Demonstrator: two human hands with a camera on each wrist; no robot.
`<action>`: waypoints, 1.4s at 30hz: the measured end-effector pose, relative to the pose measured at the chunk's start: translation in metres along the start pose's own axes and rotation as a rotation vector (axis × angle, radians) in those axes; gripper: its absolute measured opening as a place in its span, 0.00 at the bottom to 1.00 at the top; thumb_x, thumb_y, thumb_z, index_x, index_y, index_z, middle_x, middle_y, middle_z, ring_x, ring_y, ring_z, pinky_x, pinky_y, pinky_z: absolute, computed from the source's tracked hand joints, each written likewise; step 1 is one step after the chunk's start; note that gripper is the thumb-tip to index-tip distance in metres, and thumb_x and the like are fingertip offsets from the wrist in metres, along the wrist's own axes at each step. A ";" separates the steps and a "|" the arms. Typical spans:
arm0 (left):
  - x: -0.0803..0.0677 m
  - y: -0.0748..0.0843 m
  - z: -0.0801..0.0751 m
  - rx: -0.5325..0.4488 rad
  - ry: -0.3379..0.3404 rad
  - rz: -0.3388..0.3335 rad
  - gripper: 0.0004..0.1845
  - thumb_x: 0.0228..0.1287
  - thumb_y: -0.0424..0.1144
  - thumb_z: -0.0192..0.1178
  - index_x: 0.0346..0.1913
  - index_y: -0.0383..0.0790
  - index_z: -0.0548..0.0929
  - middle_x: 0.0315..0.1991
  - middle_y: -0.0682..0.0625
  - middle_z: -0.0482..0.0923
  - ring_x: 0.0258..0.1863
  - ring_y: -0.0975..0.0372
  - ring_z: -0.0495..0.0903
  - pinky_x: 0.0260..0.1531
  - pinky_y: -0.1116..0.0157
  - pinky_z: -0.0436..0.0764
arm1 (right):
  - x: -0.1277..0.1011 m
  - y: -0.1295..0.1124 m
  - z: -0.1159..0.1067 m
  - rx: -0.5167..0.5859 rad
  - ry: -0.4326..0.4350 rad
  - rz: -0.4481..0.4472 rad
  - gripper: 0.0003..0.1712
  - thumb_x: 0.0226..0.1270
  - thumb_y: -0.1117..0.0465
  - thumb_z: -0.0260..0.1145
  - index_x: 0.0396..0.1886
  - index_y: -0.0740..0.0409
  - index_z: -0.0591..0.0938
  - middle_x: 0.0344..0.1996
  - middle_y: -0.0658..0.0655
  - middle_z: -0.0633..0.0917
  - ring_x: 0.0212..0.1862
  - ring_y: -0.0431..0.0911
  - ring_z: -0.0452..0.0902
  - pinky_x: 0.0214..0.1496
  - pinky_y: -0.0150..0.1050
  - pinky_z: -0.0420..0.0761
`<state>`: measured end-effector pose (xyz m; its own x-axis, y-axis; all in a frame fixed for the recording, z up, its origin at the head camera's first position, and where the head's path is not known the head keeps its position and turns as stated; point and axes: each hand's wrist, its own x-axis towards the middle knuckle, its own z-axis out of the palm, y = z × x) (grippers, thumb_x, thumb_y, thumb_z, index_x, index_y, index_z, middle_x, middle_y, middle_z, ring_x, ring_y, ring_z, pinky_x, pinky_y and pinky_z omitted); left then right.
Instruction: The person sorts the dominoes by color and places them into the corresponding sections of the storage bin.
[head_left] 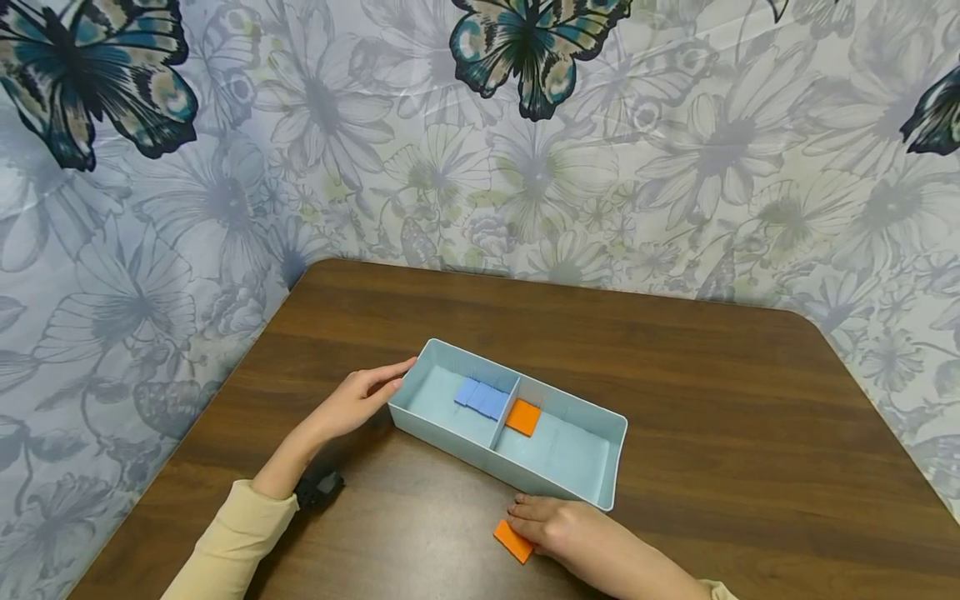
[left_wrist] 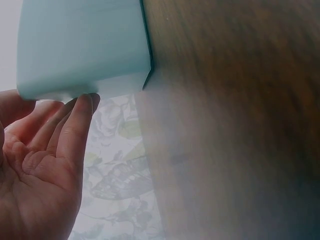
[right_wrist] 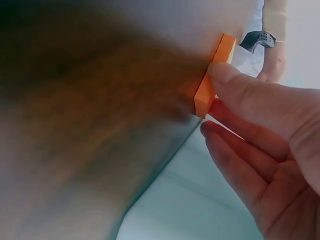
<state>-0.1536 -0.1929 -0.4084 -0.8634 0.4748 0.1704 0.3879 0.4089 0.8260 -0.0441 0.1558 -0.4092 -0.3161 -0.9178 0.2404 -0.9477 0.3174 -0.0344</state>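
A pale blue plastic box [head_left: 558, 483] with one divider [head_left: 506, 414] lies slantwise on the table. My left hand [head_left: 356, 404] touches its left end with fairly straight fingers; in the left wrist view, the fingertips and thumb of that hand [left_wrist: 47, 160] meet the box wall [left_wrist: 85, 50]. Just in front of the box, my right hand [head_left: 570, 533] pinches a flat orange tile [head_left: 512, 543]. The right wrist view shows the thumb on the edge of this tile [right_wrist: 204, 101]. Blue tiles [head_left: 482, 398] lie in the left compartment, and another orange tile [head_left: 523, 417] lies in the right one, beside the divider.
The brown wooden table [head_left: 712, 400] extends beyond the box on all sides. Behind it hangs a floral cloth [head_left: 487, 183] with printed butterflies. A black device [head_left: 321, 490] sits at the left wrist.
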 end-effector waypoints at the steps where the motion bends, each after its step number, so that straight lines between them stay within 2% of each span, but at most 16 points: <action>1: 0.000 -0.001 0.000 -0.002 0.000 0.001 0.22 0.72 0.34 0.49 0.66 0.34 0.67 0.63 0.45 0.66 0.61 0.56 0.66 0.56 0.55 0.67 | 0.000 0.000 0.000 0.013 0.000 0.003 0.19 0.52 0.65 0.71 0.46 0.62 0.84 0.47 0.56 0.83 0.51 0.44 0.77 0.51 0.32 0.73; 6: -0.001 -0.002 0.000 0.000 -0.001 0.003 0.22 0.71 0.32 0.49 0.66 0.34 0.67 0.63 0.44 0.66 0.61 0.55 0.65 0.56 0.54 0.67 | 0.000 -0.001 -0.001 0.046 -0.008 0.017 0.18 0.54 0.66 0.70 0.47 0.63 0.83 0.47 0.56 0.82 0.51 0.44 0.77 0.50 0.31 0.74; 16: 0.000 0.001 0.000 0.000 0.000 0.012 0.22 0.71 0.31 0.49 0.66 0.32 0.67 0.63 0.44 0.66 0.61 0.54 0.66 0.55 0.54 0.68 | 0.001 -0.001 -0.001 -0.016 0.033 0.011 0.19 0.49 0.67 0.73 0.44 0.62 0.84 0.44 0.55 0.83 0.48 0.43 0.78 0.49 0.30 0.74; 29: -0.001 -0.001 0.001 0.013 0.006 0.005 0.22 0.71 0.30 0.50 0.66 0.32 0.67 0.63 0.44 0.67 0.61 0.55 0.66 0.55 0.55 0.68 | 0.003 0.000 0.006 0.065 0.075 0.012 0.19 0.46 0.71 0.74 0.41 0.62 0.83 0.40 0.53 0.80 0.41 0.41 0.77 0.46 0.26 0.74; 42: -0.001 0.000 0.000 0.011 0.005 0.000 0.22 0.71 0.32 0.50 0.66 0.33 0.67 0.63 0.44 0.67 0.61 0.54 0.66 0.55 0.55 0.68 | 0.001 0.000 0.005 0.120 0.107 0.037 0.20 0.48 0.70 0.73 0.45 0.64 0.82 0.44 0.54 0.78 0.45 0.42 0.75 0.49 0.27 0.72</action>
<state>-0.1527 -0.1930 -0.4084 -0.8651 0.4708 0.1729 0.3913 0.4180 0.8198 -0.0447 0.1533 -0.4136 -0.3506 -0.8730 0.3389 -0.9360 0.3142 -0.1589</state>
